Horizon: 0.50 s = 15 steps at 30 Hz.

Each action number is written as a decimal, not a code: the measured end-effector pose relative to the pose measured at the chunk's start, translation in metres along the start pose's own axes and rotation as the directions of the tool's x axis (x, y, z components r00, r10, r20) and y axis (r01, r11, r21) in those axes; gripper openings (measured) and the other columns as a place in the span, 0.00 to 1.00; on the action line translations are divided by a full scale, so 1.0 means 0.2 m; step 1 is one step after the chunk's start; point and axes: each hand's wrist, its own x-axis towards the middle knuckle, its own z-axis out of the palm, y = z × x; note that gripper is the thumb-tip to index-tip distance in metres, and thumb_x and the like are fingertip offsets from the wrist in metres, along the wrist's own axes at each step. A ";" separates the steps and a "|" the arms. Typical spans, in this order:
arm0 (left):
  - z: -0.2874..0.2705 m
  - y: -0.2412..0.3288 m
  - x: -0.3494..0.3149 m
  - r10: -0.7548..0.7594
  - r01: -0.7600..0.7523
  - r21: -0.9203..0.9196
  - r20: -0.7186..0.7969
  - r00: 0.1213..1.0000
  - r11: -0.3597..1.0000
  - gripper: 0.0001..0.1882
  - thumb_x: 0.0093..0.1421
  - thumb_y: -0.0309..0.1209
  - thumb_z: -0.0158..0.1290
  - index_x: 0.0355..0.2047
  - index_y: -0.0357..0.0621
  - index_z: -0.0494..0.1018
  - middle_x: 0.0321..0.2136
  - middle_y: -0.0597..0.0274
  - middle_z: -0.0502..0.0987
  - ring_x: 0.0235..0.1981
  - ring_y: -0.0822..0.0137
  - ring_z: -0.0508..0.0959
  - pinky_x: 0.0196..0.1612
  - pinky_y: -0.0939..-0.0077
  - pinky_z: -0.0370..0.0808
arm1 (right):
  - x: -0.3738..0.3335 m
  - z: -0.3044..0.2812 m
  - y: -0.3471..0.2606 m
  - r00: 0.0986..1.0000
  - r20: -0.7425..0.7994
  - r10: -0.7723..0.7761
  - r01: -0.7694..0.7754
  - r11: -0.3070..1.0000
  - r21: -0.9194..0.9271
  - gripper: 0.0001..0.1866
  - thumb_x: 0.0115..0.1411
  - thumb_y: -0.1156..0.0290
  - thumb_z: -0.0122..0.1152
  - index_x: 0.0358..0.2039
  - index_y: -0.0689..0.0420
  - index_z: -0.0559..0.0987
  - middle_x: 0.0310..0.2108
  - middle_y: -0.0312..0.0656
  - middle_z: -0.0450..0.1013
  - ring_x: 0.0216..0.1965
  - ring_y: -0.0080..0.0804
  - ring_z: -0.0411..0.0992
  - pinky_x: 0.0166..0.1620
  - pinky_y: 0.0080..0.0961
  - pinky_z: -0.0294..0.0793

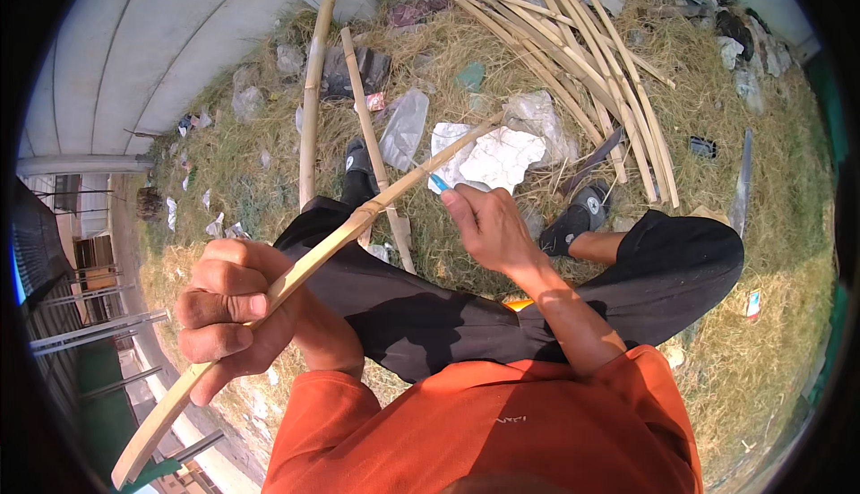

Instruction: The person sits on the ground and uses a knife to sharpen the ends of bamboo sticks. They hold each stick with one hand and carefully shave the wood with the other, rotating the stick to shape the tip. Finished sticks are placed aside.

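Pale bamboo, blue-handled tool.
My bamboo strip (313,261) is pale yellow, my sleeve (484,422) orange, my trousers (430,306) black, the grass (761,315) dry straw-brown.

Single head-worn fisheye, looking steeply down, close over lap.

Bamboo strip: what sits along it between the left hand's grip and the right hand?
Head view: only bare bamboo strip runs between left hand and right hand; black trousers lie beneath.
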 end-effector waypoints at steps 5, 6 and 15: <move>0.04 0.03 -0.02 0.013 -0.013 -0.051 -0.003 1.000 0.999 0.33 0.64 0.61 0.34 0.18 0.45 0.65 0.14 0.65 0.64 0.06 0.78 0.54 0.11 0.83 0.41 | -0.06 0.04 -0.01 0.996 -0.073 0.053 -0.056 0.997 -0.046 0.24 0.66 0.55 0.44 0.22 0.61 0.73 0.11 0.55 0.66 0.18 0.59 0.67 0.24 0.49 0.64; 0.04 0.03 -0.02 0.012 -0.011 -0.057 0.003 1.000 0.998 0.33 0.64 0.61 0.34 0.18 0.45 0.65 0.14 0.65 0.64 0.06 0.78 0.54 0.11 0.83 0.42 | -0.03 0.04 0.07 0.987 -0.112 0.112 -0.121 0.989 -0.082 0.24 0.66 0.55 0.44 0.22 0.61 0.73 0.11 0.55 0.66 0.18 0.59 0.68 0.25 0.49 0.64; 0.04 0.01 -0.02 0.004 -0.004 -0.038 0.001 1.000 0.999 0.33 0.64 0.61 0.33 0.19 0.44 0.64 0.15 0.66 0.62 0.08 0.78 0.52 0.12 0.82 0.43 | -0.02 0.02 0.02 0.990 -0.082 0.116 -0.119 0.992 -0.035 0.23 0.67 0.59 0.44 0.20 0.64 0.70 0.11 0.54 0.61 0.16 0.57 0.63 0.23 0.42 0.60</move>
